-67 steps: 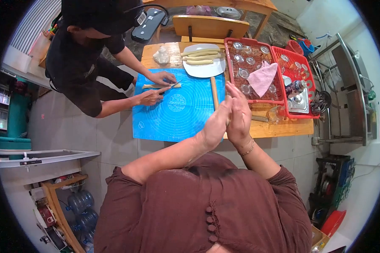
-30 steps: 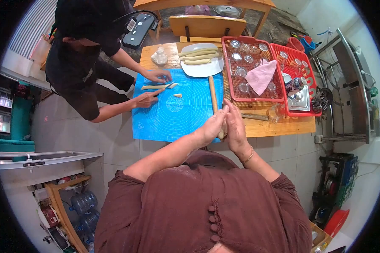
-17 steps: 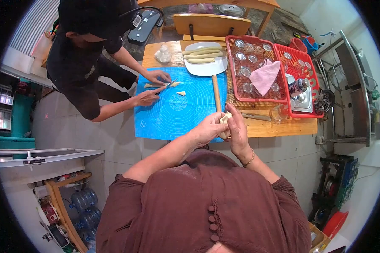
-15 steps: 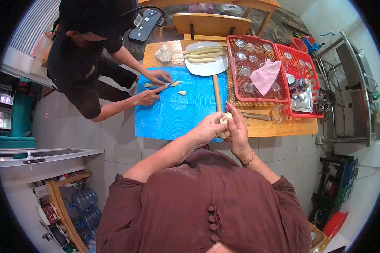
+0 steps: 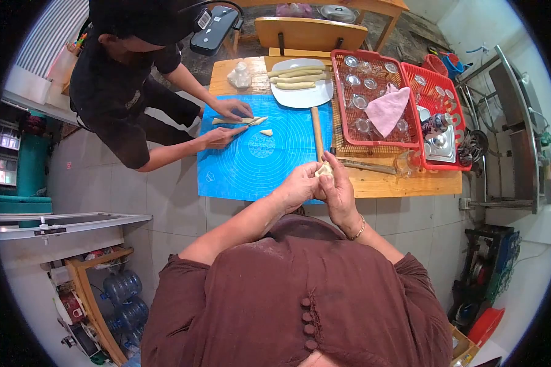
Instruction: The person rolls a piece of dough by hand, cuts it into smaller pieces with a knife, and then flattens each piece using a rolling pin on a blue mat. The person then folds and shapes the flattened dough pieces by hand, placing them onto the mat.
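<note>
1. Palms that pressed flat together two seconds ago now stand apart, baring a pale dough lump (image 5: 323,170) between the fingers; a small dough piece (image 5: 266,132) has also come to lie on the blue mat (image 5: 245,174).
2. The left hand (image 5: 301,185) is closed on the lump's left side with thumb and fingers.
3. The right hand (image 5: 338,191) clasps it from the other side, thumb over it; the lump shows over the near edge of the wooden surface (image 5: 434,185).
4. Just beyond the fingers, a rolling pin (image 5: 318,131) runs toward the far edge, its near end hidden by the hands.
5. Right of them, a stick (image 5: 367,166) lies near the near edge, close to a clear glass (image 5: 404,164).
6. At the left edge, a co-worker's hands (image 5: 231,109) are on a dough strip (image 5: 226,121).
7. Toward the far edge, a white plate (image 5: 317,96) bears dough rolls (image 5: 297,78).
8. By the right edge, a red basket (image 5: 373,144) holds upturned glasses (image 5: 352,80) and a pink cloth (image 5: 388,111).
</note>
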The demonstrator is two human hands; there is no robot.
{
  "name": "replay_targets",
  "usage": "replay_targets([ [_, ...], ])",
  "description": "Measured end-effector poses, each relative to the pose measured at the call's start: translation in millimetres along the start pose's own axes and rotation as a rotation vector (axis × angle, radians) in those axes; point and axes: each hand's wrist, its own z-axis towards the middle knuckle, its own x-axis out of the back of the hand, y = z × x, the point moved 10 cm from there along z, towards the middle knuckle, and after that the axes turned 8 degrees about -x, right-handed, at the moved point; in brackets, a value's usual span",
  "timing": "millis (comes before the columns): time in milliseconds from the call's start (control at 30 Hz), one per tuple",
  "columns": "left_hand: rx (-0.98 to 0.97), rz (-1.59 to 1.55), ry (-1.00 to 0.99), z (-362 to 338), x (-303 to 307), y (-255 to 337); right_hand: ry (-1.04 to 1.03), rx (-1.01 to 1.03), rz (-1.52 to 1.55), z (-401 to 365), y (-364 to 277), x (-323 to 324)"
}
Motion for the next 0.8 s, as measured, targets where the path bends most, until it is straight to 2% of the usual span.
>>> replay_targets([
  [100,0.037,0.029,-0.018,-1.0,1.4,0.0,0.01,0.033,-0.09,-0.2,-2.6,-1.1],
  [200,-0.027,0.214,-0.061,-1.2,-2.4,11.8,0.013,-0.066,0.046,3.5,9.5,3.7],
  [267,-0.101,0.276,-0.065,0.5,-3.1,13.1,-0.016,-0.388,0.482,8.0,44.9,1.3],
  [333,-0.176,0.34,-0.069,4.8,-3.4,4.9,-0.047,-0.437,0.581,7.4,45.5,-1.1],
  [367,-0.305,0.5,0.015,7.8,3.2,4.0,-0.077,-0.486,0.68,6.3,47.4,-4.9],
  [400,-0.433,0.659,0.102,6.8,5.1,7.5,-0.046,-0.427,0.63,10.2,55.7,-5.0],
  [433,-0.432,0.656,0.102,8.3,1.2,2.2,-0.045,-0.429,0.628,10.3,59.7,-10.7],
  [500,-0.573,0.941,0.259,2.6,0.3,14.2,-0.013,-0.333,0.658,13.6,54.5,-14.1],
  [533,-0.572,0.938,0.259,-0.9,-2.9,29.5,-0.01,-0.371,0.56,13.3,47.6,-11.7],
  [567,-0.38,0.635,0.226,3.1,6.0,28.7,-0.009,-0.373,0.558,12.6,36.5,-11.5],
  [600,-0.19,0.333,0.188,6.7,7.6,19.9,0.032,-0.139,0.192,15.0,2.6,-5.4],
  [633,-0.19,0.331,0.187,9.6,9.1,20.9,0.072,0.096,-0.173,12.0,-28.8,-8.5],
  [700,-0.139,-0.282,0.242,15.5,17.4,6.8,0.111,0.152,-0.23,11.6,-41.3,-8.8],
  [767,-0.166,-0.382,0.217,20.5,19.9,1.0,0.186,0.262,-0.339,8.1,-55.8,-10.6],
  [800,-0.147,-0.41,0.191,19.5,12.5,2.4,0.186,0.223,-0.355,8.4,-52.2,-14.6],
])
